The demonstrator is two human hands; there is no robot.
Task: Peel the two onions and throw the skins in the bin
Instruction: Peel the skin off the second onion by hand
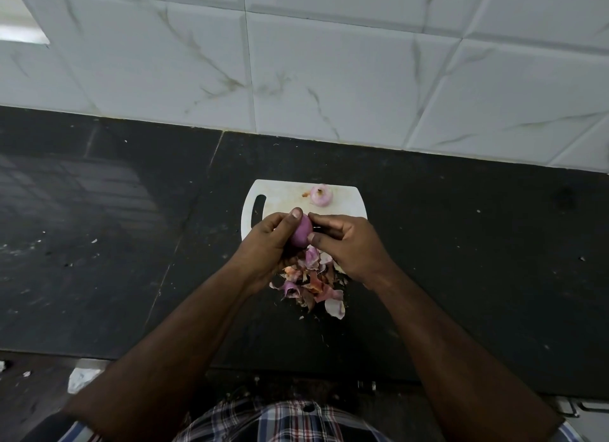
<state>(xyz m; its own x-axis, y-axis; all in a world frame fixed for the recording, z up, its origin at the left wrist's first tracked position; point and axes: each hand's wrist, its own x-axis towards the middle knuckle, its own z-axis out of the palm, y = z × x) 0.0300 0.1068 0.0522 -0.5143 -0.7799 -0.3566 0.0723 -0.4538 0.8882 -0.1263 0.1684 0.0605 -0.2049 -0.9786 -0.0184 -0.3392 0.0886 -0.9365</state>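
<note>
My left hand (268, 240) grips a purple onion (301, 232) above the white cutting board (349, 204), thumb curled over its top. My right hand (342, 244) pinches at the onion's right side with thumb and fingertips. A second, pale peeled onion (322, 195) sits on the far part of the board. A pile of onion skins (313, 285) lies under my hands, spilling from the board's near edge onto the black counter. No bin is in view.
The black stone counter (461, 244) stretches left and right, speckled with small scraps. A white marbled tile wall (329, 62) rises behind it. The counter's near edge runs just in front of my checked shirt (280, 422).
</note>
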